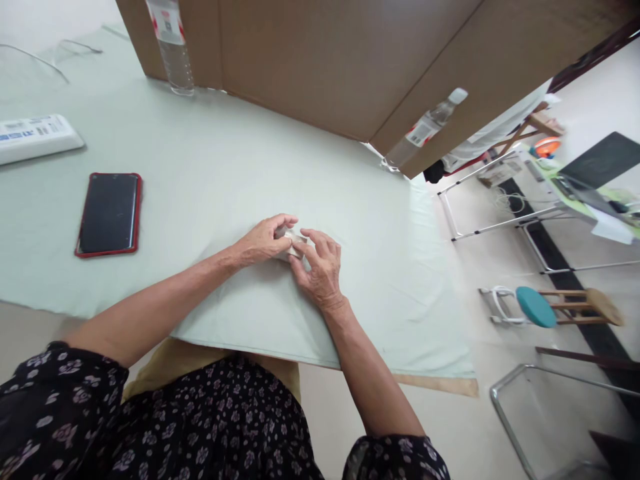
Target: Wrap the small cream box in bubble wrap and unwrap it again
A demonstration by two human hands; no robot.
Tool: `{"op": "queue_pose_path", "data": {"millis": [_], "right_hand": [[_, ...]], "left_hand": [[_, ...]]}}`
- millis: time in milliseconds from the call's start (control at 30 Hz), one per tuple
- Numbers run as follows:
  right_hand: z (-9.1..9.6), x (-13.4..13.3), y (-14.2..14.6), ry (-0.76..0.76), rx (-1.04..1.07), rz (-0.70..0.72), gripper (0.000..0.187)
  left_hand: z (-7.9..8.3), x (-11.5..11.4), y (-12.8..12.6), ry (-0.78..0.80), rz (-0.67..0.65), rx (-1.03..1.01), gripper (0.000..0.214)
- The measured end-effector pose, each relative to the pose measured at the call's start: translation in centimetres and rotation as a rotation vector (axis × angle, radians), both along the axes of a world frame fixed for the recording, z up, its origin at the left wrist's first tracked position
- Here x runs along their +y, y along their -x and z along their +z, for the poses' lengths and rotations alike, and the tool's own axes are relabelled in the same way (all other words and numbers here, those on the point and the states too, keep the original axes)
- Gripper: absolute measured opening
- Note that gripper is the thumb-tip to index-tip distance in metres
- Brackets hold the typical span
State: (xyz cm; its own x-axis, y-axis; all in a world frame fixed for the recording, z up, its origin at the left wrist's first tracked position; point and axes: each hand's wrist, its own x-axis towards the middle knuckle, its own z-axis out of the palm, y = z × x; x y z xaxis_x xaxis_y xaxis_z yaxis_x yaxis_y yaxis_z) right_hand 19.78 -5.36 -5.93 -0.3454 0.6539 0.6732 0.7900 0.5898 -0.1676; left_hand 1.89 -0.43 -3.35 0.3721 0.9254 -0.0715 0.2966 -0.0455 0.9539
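Observation:
My left hand [261, 241] and my right hand [321, 268] meet over a small pale object [291, 241] on the pale green cloth [210, 153] that covers the table. Fingers of both hands pinch this object from either side; most of it is hidden, so I cannot tell what it is. Both forearms rest across the near edge of the cloth.
A black phone in a red case [109, 213] lies to the left. A white flat box [35, 137] sits at the far left. Two plastic bottles [173, 47] [425, 127] stand by a brown panel [320, 60]. Stools [545, 307] and metal frames stand on the floor to the right.

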Motion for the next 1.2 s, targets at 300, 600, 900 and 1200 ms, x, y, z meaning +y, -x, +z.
{"op": "queue_pose_path", "data": {"millis": [300, 600, 900, 1200], "right_hand": [[-0.1, 0.1, -1.0, 0.065, 0.186, -0.026, 0.036], [0.3, -0.2, -1.2, 0.052, 0.154, -0.002, 0.031], [0.3, -0.2, -1.1, 0.036, -0.002, -0.019, 0.024], [0.1, -0.2, -0.7, 0.174, 0.129, -0.006, 0.019]], "left_hand": [[-0.7, 0.4, 0.2, 0.113, 0.088, -0.264, 0.061], [-0.8, 1.0, 0.5, 0.150, 0.232, -0.436, 0.039], [-0.7, 0.8, 0.6, 0.118, 0.212, -0.353, 0.033], [-0.8, 1.1, 0.7, 0.154, 0.282, -0.400, 0.026]]}}
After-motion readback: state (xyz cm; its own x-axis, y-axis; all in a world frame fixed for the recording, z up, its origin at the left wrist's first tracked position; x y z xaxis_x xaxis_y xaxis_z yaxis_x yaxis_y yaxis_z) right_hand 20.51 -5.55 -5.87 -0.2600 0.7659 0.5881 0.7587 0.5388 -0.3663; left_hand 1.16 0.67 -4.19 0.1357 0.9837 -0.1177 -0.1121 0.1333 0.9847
